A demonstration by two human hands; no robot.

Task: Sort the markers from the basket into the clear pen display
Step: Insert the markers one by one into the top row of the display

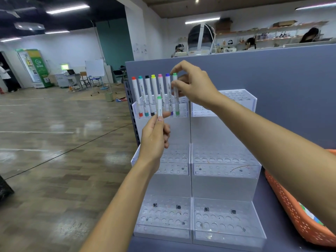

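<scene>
The clear pen display (225, 166) stands in stepped tiers on a grey table. Several white markers with coloured caps stand in its top left tier (138, 110). My right hand (194, 84) pinches the rightmost one, a green-capped marker (175, 95), whose lower end sits in the tier. My left hand (154, 139) holds another green-capped marker (159, 106) upright in front of that row, below the standing caps. The orange basket (298, 213) lies at the right edge, partly hidden by my right forearm.
A grey partition wall (272, 73) rises right behind the display. The lower tiers (225, 220) show rows of holes with no markers in them. To the left the table ends and open wooden floor (54, 142) begins. People sit beyond the partition.
</scene>
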